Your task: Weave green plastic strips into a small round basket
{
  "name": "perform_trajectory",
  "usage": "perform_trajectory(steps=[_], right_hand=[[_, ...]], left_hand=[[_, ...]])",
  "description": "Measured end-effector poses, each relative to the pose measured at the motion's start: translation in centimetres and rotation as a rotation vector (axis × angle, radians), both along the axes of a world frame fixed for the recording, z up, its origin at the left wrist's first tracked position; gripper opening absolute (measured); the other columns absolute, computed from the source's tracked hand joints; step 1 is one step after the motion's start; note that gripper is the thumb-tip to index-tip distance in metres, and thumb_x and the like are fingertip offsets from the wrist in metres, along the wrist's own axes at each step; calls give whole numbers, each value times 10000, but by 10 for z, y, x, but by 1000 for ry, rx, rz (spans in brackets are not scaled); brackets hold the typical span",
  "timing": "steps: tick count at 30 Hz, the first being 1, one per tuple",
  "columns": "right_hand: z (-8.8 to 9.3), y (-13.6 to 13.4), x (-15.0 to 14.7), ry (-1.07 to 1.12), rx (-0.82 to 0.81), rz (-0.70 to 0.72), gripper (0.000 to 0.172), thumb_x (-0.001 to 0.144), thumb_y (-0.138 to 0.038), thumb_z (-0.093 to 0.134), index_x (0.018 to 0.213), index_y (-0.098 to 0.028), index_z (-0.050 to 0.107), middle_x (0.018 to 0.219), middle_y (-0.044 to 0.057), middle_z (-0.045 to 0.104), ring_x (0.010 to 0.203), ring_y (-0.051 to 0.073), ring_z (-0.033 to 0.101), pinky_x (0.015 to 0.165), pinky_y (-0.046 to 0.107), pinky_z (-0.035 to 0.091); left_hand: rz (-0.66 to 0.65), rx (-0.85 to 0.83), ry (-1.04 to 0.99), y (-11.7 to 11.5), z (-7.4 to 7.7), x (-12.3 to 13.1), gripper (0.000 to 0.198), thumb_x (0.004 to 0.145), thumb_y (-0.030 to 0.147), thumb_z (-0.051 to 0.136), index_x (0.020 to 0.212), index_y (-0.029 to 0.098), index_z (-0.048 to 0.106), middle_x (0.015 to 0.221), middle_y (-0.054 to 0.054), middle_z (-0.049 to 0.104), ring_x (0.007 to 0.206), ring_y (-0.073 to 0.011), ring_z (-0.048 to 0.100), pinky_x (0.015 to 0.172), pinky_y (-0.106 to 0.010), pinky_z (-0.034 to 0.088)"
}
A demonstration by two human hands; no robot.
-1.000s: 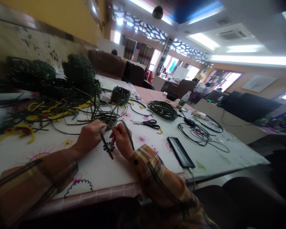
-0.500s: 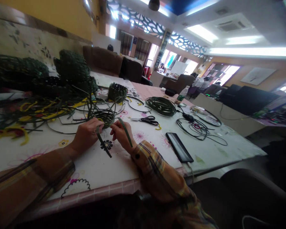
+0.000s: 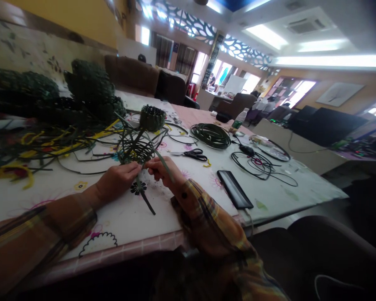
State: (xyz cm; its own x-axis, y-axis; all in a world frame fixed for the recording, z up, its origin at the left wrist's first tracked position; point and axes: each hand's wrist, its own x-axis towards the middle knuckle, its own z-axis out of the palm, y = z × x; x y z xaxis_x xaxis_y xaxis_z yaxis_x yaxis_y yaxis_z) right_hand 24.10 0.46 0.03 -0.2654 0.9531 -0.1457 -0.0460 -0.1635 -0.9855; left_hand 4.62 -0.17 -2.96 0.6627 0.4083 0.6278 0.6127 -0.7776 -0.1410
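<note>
A partly woven basket (image 3: 134, 148) of dark green strips lies in front of me, loose strip ends fanning out around it. At its near edge my left hand (image 3: 120, 179) is closed, its fingertips pinching the weave. My right hand (image 3: 163, 169) meets it there, thumb and fingers closed on a green strip. One strip end (image 3: 148, 203) hangs down toward me below the fingertips, over a printed black flower. Another strip (image 3: 165, 165) passes up over the back of my right hand. The exact spot gripped between the fingertips is partly hidden.
Black-handled scissors (image 3: 194, 154) lie to the right, with a coil of green strip (image 3: 210, 136) behind them. A phone (image 3: 235, 189) and looped black cable (image 3: 253, 165) are farther right. Behind stands a small woven basket (image 3: 152, 118); green and yellow strips (image 3: 65, 142) heap up left.
My hands have come together at the basket's near edge. The left hand moved right, and the hanging strip end shifted slightly right and down. The basket's strips now stand more spread.
</note>
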Motion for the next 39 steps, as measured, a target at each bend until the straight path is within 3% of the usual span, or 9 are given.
perform_trajectory(steps=[7, 12, 14, 19, 23, 30, 36, 39], right_hand=[[-3, 2, 1, 76, -5, 110, 288, 712, -342, 775, 662, -152, 565, 537, -46, 572, 371, 44, 401, 364, 186, 360], [-7, 4, 5, -16, -93, 205, 281, 793, -386, 741, 753, -120, 659, 568, -33, 577, 366, 41, 413, 363, 181, 343], [-9, 5, 5, -4, -122, 227, 252, 843, -350, 697, 777, -108, 679, 583, -22, 584, 379, 42, 433, 372, 175, 349], [-2, -2, -1, 137, -260, 172, 169, 906, -193, 597, 772, -106, 651, 648, 5, 619, 489, 79, 540, 509, 219, 504], [3, -7, -9, 167, -324, 129, 154, 883, -120, 570, 737, -111, 615, 614, -6, 584, 476, 85, 491, 506, 242, 499], [-7, -10, -18, 241, -200, 75, 223, 756, -112, 644, 621, -176, 477, 475, -103, 371, 418, 52, 340, 482, 212, 446], [-11, -14, -16, 25, 45, 92, 219, 749, -279, 682, 616, -152, 563, 540, -31, 543, 424, 100, 520, 418, 217, 424], [-10, -15, -17, -30, 52, 92, 174, 796, -279, 625, 684, -148, 601, 567, -4, 601, 454, 128, 573, 441, 234, 469]], left_hand=[[103, 158, 49, 1, -2, 0, 294, 867, 20, 389, 949, 135, 646, 834, -79, 682, 648, -175, 646, 504, -264, 445], [105, 95, 43, 1, -1, -1, 280, 886, 43, 398, 953, 144, 651, 813, -67, 663, 617, -163, 622, 486, -255, 422], [103, 97, 49, 0, 0, 0, 274, 897, 46, 396, 922, 147, 649, 793, -64, 654, 620, -162, 621, 489, -254, 420], [105, 173, 56, -1, 1, 1, 270, 913, 44, 389, 900, 141, 640, 792, -65, 658, 600, -158, 617, 477, -255, 413], [105, 207, 52, -1, -1, 1, 260, 922, 54, 392, 934, 126, 642, 786, -66, 656, 581, -162, 611, 467, -261, 409], [145, 105, 44, -3, 0, -1, 241, 944, 110, 408, 991, 114, 644, 813, -74, 645, 581, -171, 598, 481, -275, 405], [141, 82, 45, -4, 1, -2, 228, 964, 143, 417, 983, 119, 643, 813, -66, 639, 592, -171, 608, 478, -273, 401], [143, 97, 48, -4, 1, -1, 221, 955, 135, 424, 994, 105, 639, 813, -69, 637, 596, -180, 614, 484, -280, 412]])
